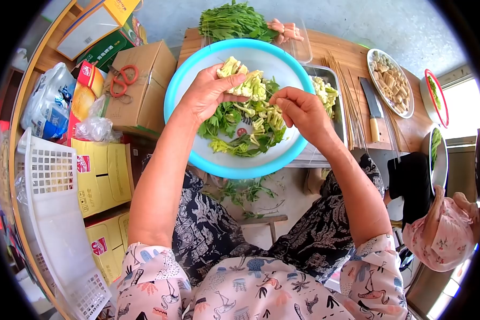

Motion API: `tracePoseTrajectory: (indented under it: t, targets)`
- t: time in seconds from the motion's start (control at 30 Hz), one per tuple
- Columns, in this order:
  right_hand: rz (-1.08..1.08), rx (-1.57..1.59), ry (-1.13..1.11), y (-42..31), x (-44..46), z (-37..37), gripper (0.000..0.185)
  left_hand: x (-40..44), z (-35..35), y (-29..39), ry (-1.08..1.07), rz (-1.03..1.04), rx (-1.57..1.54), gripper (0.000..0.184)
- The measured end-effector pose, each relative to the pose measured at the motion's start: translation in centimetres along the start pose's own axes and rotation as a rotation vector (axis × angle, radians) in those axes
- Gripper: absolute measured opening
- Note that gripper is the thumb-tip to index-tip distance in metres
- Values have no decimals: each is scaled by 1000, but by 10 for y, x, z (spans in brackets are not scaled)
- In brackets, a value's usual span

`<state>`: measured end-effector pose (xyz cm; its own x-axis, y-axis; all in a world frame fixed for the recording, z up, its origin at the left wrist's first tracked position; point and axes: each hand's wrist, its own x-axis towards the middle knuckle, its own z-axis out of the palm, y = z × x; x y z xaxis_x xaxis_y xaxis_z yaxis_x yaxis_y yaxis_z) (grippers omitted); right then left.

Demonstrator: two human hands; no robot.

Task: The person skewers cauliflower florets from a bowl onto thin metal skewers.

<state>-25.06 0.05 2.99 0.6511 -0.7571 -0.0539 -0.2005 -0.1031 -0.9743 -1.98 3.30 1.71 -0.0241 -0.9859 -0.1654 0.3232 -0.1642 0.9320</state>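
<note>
My left hand [210, 90] is closed around pale green cauliflower florets [244, 80], bunched in a row above the basin. Just right of them, my right hand [300, 109] pinches thumb and fingers together. Something thin seems to show at its fingertips, too small to make out. Both hands are over a white basin with a blue rim [172, 88]. Loose cauliflower pieces [258, 125] and leafy greens [226, 120] lie inside it.
Bamboo skewers [352, 101], a knife [372, 101] and a white plate of cut pieces [392, 82] lie on the wooden table right. A metal tray [338, 114] holds more florets. Left are a cardboard box [144, 74], red-handled scissors [124, 80] and a white basket [58, 213]. Another person [437, 229] sits right.
</note>
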Motion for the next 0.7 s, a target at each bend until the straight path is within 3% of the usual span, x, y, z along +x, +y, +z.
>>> tracePoseTrajectory:
  t: [0.17, 0.23, 0.7]
  targets:
    - [-38, -82, 16, -1, 1, -2, 15, -4, 6, 6, 2, 17, 21, 34]
    - [-34, -38, 14, -2, 1, -1, 15, -8, 10, 14, 4, -7, -130, 33]
    - [-20, -57, 14, 4, 0, -1, 14, -5, 10, -1, 40, 12, -36, 29]
